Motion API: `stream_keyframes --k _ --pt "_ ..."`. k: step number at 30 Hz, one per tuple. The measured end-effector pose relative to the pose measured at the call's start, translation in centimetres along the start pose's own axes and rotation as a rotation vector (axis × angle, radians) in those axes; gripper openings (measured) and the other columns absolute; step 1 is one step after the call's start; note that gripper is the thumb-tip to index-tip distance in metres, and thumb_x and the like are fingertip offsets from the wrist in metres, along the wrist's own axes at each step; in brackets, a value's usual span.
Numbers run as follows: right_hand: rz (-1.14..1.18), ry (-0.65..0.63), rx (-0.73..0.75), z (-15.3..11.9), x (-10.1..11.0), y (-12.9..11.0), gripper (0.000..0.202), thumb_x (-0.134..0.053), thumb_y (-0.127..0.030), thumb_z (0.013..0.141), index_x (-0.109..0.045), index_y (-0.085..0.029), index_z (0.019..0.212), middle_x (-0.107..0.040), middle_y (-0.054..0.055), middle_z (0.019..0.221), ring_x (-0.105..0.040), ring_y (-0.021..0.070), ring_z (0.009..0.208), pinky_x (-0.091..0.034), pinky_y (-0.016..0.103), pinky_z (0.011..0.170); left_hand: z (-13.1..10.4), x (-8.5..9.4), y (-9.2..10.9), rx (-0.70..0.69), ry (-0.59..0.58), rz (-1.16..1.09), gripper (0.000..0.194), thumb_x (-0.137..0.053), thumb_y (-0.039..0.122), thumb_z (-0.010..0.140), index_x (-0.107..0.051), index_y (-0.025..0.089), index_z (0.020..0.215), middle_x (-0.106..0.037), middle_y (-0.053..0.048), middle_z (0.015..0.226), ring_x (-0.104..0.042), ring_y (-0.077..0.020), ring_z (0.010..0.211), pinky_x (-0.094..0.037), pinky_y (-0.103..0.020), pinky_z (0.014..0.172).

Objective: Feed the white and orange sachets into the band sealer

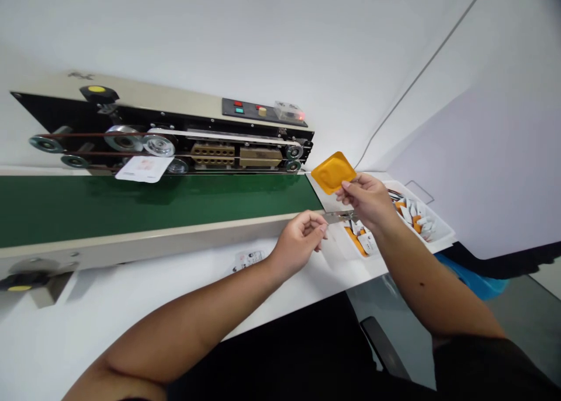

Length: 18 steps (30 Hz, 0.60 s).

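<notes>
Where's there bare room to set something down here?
On the green belt, right of the white packet; on the white table, left of the printed packet. Crowded around the left hand, right hand, orange packet and packet-filled bin.

Right hand [366, 197] pinches a packet [333, 170] (orange) — green belt [197, 199] nearby.

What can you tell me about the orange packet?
The orange packet is squarish with rounded corners, glossy, foil- or plastic-like, with a flat border around a bulging middle. No print shows on the visible face. It is held up at a slant near the green belt's right end, its lower corner pinched by the right hand.
</notes>
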State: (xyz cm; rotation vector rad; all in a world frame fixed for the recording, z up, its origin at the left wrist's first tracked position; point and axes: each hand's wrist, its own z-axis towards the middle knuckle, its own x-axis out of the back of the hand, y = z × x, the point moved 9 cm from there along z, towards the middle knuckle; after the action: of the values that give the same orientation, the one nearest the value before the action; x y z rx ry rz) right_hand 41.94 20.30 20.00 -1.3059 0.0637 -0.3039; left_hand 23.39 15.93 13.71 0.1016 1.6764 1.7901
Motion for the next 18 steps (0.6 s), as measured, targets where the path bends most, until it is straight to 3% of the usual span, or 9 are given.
stream_keyframes --k 4,8,13,18 --pt "-0.543 0.054 0.320 3.1 0.3 -1.5 0.010 -0.073 -0.030 0.088 -0.076 -0.021 0.088 -0.081 0.006 0.087 -0.075 0.0219 0.080 -0.058 0.036 0.077 -0.1 0.0 -0.1 0.000 -0.014 0.022 0.023 -0.071 0.038 0.091 -0.061 0.017 0.092 -0.060 0.001 0.074 -0.055 -0.0092 0.059 -0.047 -0.024 0.059" --pt "-0.977 0.017 0.596 5.6 -2.2 -1.2 0.017 -0.062 -0.019 0.090 -0.079 -0.021 0.091 -0.083 0.007 0.096 -0.076 0.0244 0.091 -0.057 0.038 0.088 -0.1 -0.1 -0.5 0.015 -0.030 0.043 0.022 -0.070 0.037 0.091 -0.061 0.017 0.093 -0.060 0.002 0.075 -0.055 -0.0092 0.059 -0.046 -0.024 0.060" --pt "-1.053 0.044 0.817 6.2 -4.3 -1.3 0.024 -0.055 -0.021 0.098 -0.078 -0.021 0.099 -0.083 0.007 0.100 -0.077 0.0222 0.090 -0.059 0.034 0.084 0.0 0.1 0.2 -0.045 -0.029 0.106 0.019 -0.068 0.036 0.091 -0.062 0.018 0.093 -0.060 0.002 0.074 -0.055 -0.0103 0.063 -0.045 -0.025 0.062" --pt "-1.038 0.096 0.921 5.2 -3.8 -2.2 0.022 -0.057 -0.021 0.097 -0.078 -0.022 0.101 -0.082 0.008 0.100 -0.077 0.0232 0.092 -0.060 0.036 0.087 0.0 0.4 1.2 -0.111 -0.019 0.117 0.015 -0.065 0.033 0.093 -0.062 0.019 0.093 -0.060 0.002 0.074 -0.055 -0.0112 0.065 -0.045 -0.025 0.064"
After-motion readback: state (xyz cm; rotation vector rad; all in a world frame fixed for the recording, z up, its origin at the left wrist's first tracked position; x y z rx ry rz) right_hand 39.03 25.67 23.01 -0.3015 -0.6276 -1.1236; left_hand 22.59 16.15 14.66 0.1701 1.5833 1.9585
